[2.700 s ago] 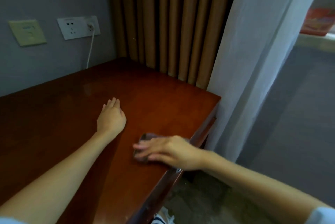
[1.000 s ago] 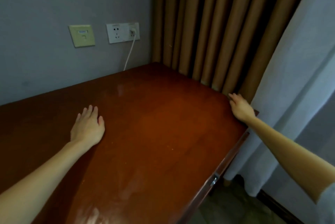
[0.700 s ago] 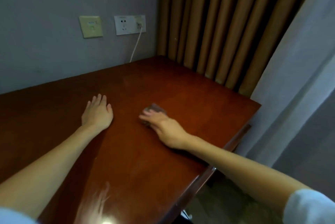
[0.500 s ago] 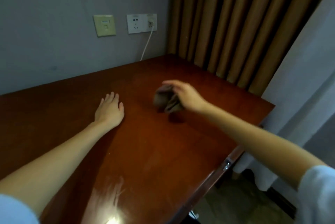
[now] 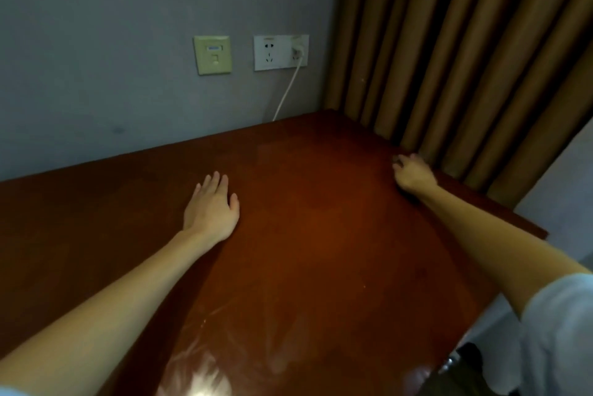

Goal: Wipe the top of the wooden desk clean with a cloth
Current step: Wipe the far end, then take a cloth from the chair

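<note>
The wooden desk has a glossy red-brown top that fills the lower half of the head view. My left hand lies flat on it left of centre, fingers straight and together. My right hand reaches to the far right edge, right beside the brown curtain, with its fingers curled down onto the wood. Only a small dark grey bit of the cloth shows at the fingertips; the hand covers the rest.
Brown curtain folds hang along the desk's far right edge, with a pale sheer curtain further right. On the grey wall behind are a beige plate and a white socket, whose cable drops behind the desk.
My right hand carried the bunched cloth from above the middle of the desk out to the far right edge by the curtain. My left hand has stayed flat in place.
</note>
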Motion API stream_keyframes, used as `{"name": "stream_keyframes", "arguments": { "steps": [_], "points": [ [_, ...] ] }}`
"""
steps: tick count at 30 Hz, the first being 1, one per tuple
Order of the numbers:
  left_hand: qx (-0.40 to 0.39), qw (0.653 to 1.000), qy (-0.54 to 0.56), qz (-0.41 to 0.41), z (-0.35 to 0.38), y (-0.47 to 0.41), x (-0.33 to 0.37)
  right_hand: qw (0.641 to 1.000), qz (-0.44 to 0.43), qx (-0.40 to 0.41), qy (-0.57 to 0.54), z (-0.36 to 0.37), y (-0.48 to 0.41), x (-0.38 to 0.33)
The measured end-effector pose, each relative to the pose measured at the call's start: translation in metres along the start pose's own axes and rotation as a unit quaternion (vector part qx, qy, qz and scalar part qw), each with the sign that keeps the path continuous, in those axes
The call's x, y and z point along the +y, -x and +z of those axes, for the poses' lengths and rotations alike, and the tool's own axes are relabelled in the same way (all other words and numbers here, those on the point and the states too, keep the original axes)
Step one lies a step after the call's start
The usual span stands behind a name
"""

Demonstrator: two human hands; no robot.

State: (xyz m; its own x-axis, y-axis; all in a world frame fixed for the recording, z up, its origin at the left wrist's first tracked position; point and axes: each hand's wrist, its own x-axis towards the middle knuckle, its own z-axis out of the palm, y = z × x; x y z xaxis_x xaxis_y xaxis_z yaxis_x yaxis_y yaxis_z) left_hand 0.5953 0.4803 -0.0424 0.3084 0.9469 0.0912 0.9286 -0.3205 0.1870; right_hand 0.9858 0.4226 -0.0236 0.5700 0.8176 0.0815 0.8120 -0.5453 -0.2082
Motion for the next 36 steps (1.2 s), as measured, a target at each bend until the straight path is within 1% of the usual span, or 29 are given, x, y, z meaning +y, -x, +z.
{"name": "stream_keyframes", "arguments": {
  "steps": [2,4,5,7,8,10,11,13,14,15,16,17,18,19,20,21,22,23,24,26,27,28,30,31,32,34,36],
  "points": [
    [0.001,1.000,-0.006,-0.001,0.001,-0.002,0.001,0.995,-0.099,-0.006,-0.012,0.009,0.013,-0.048],
    [-0.001,1.000,-0.003,-0.001,0.000,-0.004,0.001,0.979,-0.196,-0.033,-0.034,0.020,0.041,-0.101],
    [-0.004,1.000,0.001,-0.001,0.000,-0.003,0.001,0.966,-0.250,-0.055,-0.042,0.027,0.060,-0.127],
    [-0.006,1.000,0.006,0.002,-0.001,-0.003,0.000,0.926,-0.363,-0.087,-0.053,0.035,0.106,-0.171],
    [-0.004,1.000,0.009,0.006,-0.001,-0.002,-0.001,0.907,-0.404,-0.102,-0.061,0.036,0.129,-0.187],
    [0.002,1.000,0.017,0.013,-0.002,-0.001,-0.004,0.883,-0.445,-0.130,-0.077,0.035,0.154,-0.199],
    [0.004,1.000,0.023,0.014,-0.002,0.000,-0.005,0.880,-0.443,-0.139,-0.100,0.030,0.152,-0.196],
    [0.004,0.999,0.029,0.014,-0.002,0.000,-0.006,0.878,-0.419,-0.144,-0.183,0.008,0.134,-0.178],
    [0.004,0.999,0.028,0.015,-0.002,-0.001,-0.006,0.880,-0.402,-0.108,-0.229,-0.006,0.118,-0.164],
    [0.004,0.999,0.028,0.016,-0.002,-0.002,-0.006,0.889,-0.371,-0.055,-0.264,-0.019,0.100,-0.148],
    [0.002,0.999,0.028,0.015,-0.002,-0.004,-0.006,0.903,-0.320,0.003,-0.288,-0.032,0.080,-0.129],
    [0.002,1.000,0.027,0.015,-0.002,-0.007,-0.005,0.920,-0.251,0.055,-0.296,-0.042,0.057,-0.103],
    [0.000,1.000,0.023,0.012,-0.001,-0.009,-0.006,0.935,-0.177,0.089,-0.293,-0.050,0.039,-0.077],
    [0.001,1.000,0.019,0.010,-0.001,-0.013,-0.005,0.949,-0.110,0.106,-0.275,-0.054,0.021,-0.050],
    [0.001,1.000,0.015,0.008,0.000,-0.017,-0.005,0.963,-0.047,0.087,-0.251,-0.053,0.008,-0.024],
    [0.000,1.000,0.011,0.005,0.000,-0.020,-0.005,0.977,-0.004,0.051,-0.207,-0.047,-0.002,-0.003],
    [0.000,1.000,0.009,0.004,0.000,-0.024,-0.005,0.988,0.022,0.010,-0.155,-0.038,-0.007,0.012],
    [0.000,1.000,0.007,0.003,0.001,-0.027,-0.004,0.994,0.037,-0.013,-0.106,-0.025,-0.011,0.022],
    [0.001,1.000,0.006,0.003,0.002,-0.029,-0.003,0.996,0.044,-0.002,-0.081,-0.012,-0.016,0.026],
    [0.003,1.000,0.006,0.004,0.003,-0.032,-0.002,0.996,0.037,0.049,-0.070,0.004,-0.024,0.014],
    [0.004,1.000,0.006,0.004,0.003,-0.033,-0.001,0.996,0.013,0.055,-0.071,0.008,-0.029,-0.001],
    [0.002,1.000,0.007,0.003,0.003,-0.033,-0.001,0.996,-0.023,0.043,-0.075,0.011,-0.030,-0.022],
    [0.000,1.000,0.006,0.001,0.003,-0.033,-0.001,0.989,-0.124,-0.002,-0.075,0.020,-0.020,-0.076],
    [0.000,1.000,0.007,0.000,0.003,-0.033,0.000,0.980,-0.185,-0.024,-0.070,0.027,-0.008,-0.107],
    [0.001,1.000,0.009,-0.001,0.003,-0.033,0.000,0.966,-0.245,-0.047,-0.068,0.033,0.008,-0.138],
    [0.005,1.000,0.019,-0.004,0.001,-0.032,0.000,0.925,-0.362,-0.084,-0.081,0.043,0.044,-0.189],
    [0.010,0.999,0.032,-0.007,0.000,-0.031,-0.001,0.886,-0.438,-0.129,-0.086,0.046,0.072,-0.221]
  ]
}}
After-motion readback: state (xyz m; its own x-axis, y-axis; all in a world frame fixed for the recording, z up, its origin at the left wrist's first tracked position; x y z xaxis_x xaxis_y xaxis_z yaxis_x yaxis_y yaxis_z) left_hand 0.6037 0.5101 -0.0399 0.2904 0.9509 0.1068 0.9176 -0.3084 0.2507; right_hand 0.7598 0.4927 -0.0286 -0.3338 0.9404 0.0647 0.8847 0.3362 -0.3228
